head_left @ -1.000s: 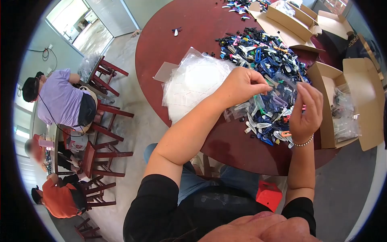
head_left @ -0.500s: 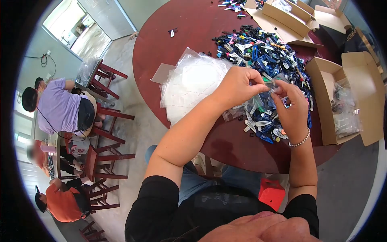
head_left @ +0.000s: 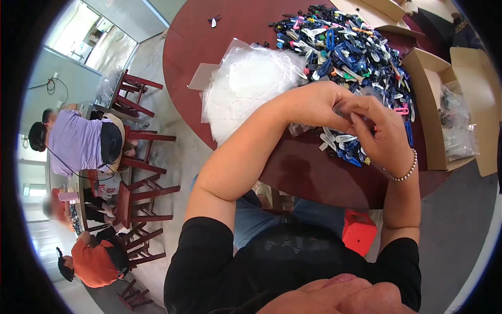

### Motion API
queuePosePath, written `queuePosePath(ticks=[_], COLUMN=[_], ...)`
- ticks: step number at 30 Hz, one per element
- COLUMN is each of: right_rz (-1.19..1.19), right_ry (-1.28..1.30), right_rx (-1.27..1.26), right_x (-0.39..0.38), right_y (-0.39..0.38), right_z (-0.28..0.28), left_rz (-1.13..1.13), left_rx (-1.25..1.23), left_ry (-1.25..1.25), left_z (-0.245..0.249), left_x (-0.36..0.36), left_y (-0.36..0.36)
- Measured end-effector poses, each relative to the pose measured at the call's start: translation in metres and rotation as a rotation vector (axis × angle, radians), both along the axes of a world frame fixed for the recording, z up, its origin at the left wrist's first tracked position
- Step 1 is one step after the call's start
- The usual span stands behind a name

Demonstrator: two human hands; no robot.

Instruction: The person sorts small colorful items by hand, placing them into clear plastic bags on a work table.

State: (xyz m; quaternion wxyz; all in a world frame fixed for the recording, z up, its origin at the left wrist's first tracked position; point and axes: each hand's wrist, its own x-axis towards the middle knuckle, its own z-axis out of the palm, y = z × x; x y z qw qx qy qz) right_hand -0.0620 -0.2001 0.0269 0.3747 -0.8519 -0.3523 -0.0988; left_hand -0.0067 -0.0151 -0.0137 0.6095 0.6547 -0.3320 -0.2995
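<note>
I see the left hand [head_left: 314, 104] and the right hand [head_left: 387, 138] meeting over the near edge of the clips [head_left: 355, 49]. The fingers of both are bunched and pressed tip to tip. Whatever small thing they pinch is hidden behind them, so I cannot tell what it is.

The clips lie in a broad heap of mixed colours on the round red surface [head_left: 209, 47]. The heap runs from the far side down to just under the hands, and white and blue ones show beside the right palm. Left of the heap, touching it, sits a stack of clear bags [head_left: 246, 83], just beside the left forearm.

A bead bracelet [head_left: 405, 175] rings the right wrist. At the right an open box [head_left: 421, 78] holds filled packets [head_left: 455, 125]. Near me, below the surface edge, stands a red stool [head_left: 358, 233]. Well off to the left, a person in purple [head_left: 73, 141] sits by red chairs [head_left: 141, 183], with a person in orange [head_left: 91, 261] nearer.
</note>
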Motion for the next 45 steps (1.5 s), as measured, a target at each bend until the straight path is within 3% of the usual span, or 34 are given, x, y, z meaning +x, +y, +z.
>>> queuePosePath(ticks=[4, 10, 17, 26, 28, 38, 41, 43, 45], right_rz=[0.067, 0.087, 0.002, -0.023, -0.007, -0.026, -0.081, -0.188, -0.162], right_ry=[-0.185, -0.210, -0.207, -0.457, -0.472, -0.381, -0.419, -0.244, -0.152], right_rx=[0.048, 0.038, 0.095, -0.036, -0.036, 0.025, 0.177, 0.315, 0.198], right_x=[0.005, 0.001, 0.004, 0.006, 0.007, 0.001, 0.000, -0.001, -0.003], right_y=[-0.002, -0.003, -0.009, -0.005, -0.004, 0.001, 0.000, -0.007, -0.018], right_z=[-0.004, 0.004, 0.001, 0.000, -0.002, 0.000, 0.006, 0.009, 0.016], left_rz=[-0.064, -0.060, 0.008, -0.037, -0.032, -0.046, 0.047, 0.134, 0.162], left_rx=[-0.096, -0.115, -0.106, -0.241, -0.211, -0.212, -0.161, -0.126, -0.132], left_ry=[0.096, 0.300, 0.272, 0.372, 0.292, 0.302, 0.305, 0.236, 0.236], left_z=[0.000, 0.005, 0.008, -0.002, -0.004, -0.007, 0.000, 0.003, 0.004], left_x=[-0.001, -0.005, -0.006, -0.001, 0.001, 0.001, 0.001, 0.004, 0.005], left_y=[0.000, 0.000, 0.000, -0.001, -0.001, 0.001, 0.001, 0.004, 0.007])
